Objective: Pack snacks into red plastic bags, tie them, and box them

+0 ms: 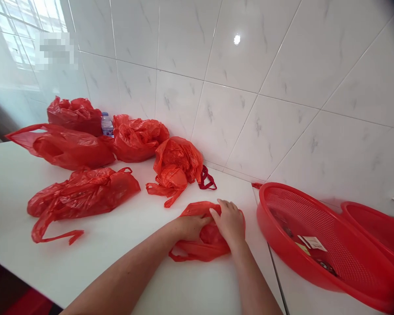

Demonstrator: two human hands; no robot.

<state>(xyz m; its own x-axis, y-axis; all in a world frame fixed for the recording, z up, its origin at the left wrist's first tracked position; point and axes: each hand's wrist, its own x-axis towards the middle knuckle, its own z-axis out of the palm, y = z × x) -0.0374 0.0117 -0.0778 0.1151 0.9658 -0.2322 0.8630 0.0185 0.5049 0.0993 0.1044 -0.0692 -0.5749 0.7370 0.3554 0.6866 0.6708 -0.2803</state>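
A red plastic bag [200,251] lies on the white table in front of me, its mouth facing up and spread wide. My left hand [192,227] reaches into the mouth from the left, fingers stretched towards the right and partly hidden by the plastic. Across the bag's right side lies my right hand [230,221], its thumb apart from the extended fingers, and its fingertips reach the far rim. Red plastic shows around the outer side of that hand. What is inside the bag, beneath the hands, I cannot make out.
A crumpled red bag [177,162] with a dark red strap [207,178] sits near the tiled wall. Several bulky red bags [85,192] and a water bottle [107,124] stand left. At right are a red perforated basket [348,245] holding small packets and another red basket [377,223].
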